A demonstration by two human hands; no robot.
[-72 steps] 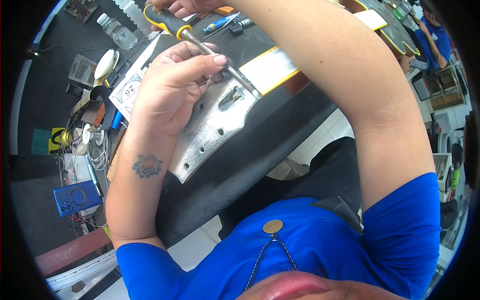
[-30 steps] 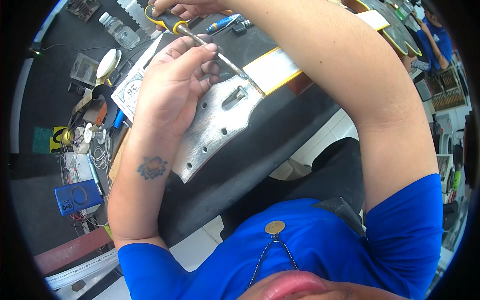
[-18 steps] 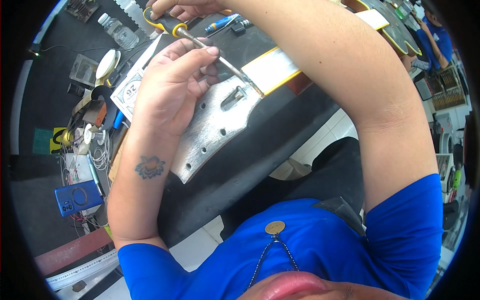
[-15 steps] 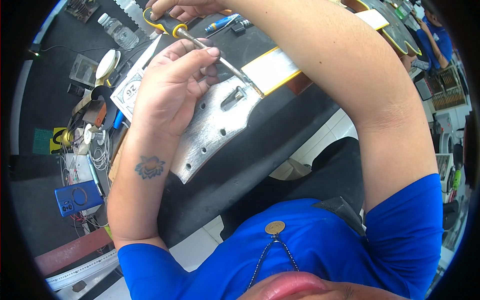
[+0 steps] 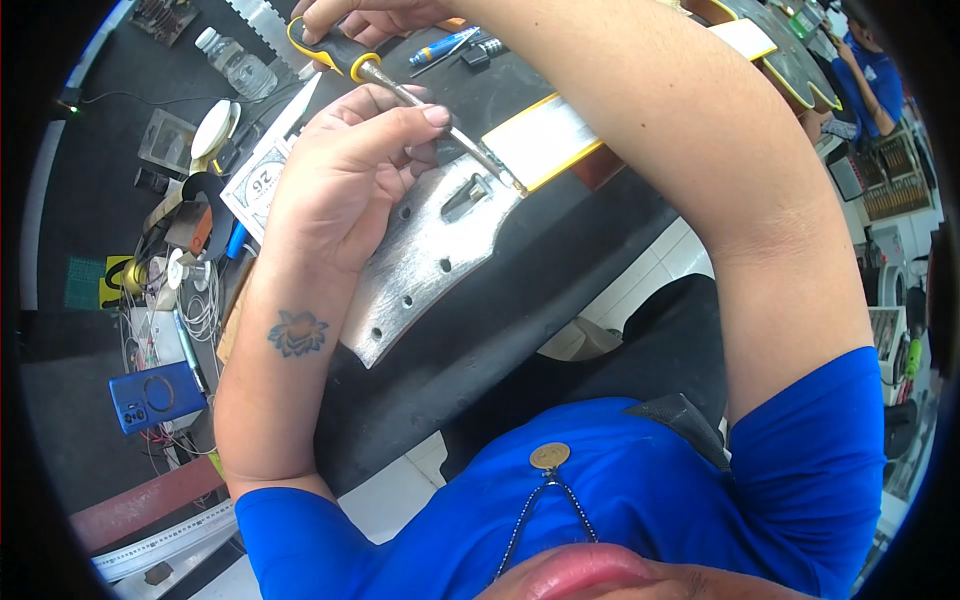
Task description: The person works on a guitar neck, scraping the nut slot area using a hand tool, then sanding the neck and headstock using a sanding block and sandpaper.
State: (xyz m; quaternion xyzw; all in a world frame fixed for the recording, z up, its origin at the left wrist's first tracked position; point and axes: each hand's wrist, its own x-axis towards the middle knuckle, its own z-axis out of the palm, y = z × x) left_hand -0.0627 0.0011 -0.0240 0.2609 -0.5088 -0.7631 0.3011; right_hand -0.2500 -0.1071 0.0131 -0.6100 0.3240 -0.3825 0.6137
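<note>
A slip of paper (image 5: 262,185) just beside the left wrist carries a number that appears to read 26, printed upside down from here; its finer print is too small to make out. The marks along the ruler (image 5: 165,542) cannot be read either.

The left forearm, with a flower tattoo, reaches forward from its blue sleeve, and the left hand (image 5: 350,150) pinches the shaft of a tool (image 5: 392,87) between thumb and fingers. The right arm arches across, and the right hand (image 5: 375,20), partly cut off by the view's edge, has its grip closed around the black-and-yellow handle. The tool slants over a guitar headstock (image 5: 430,235) on the black counter (image 5: 560,260), its tip between the headstock's slot and the white-topped neck (image 5: 540,140).
</note>
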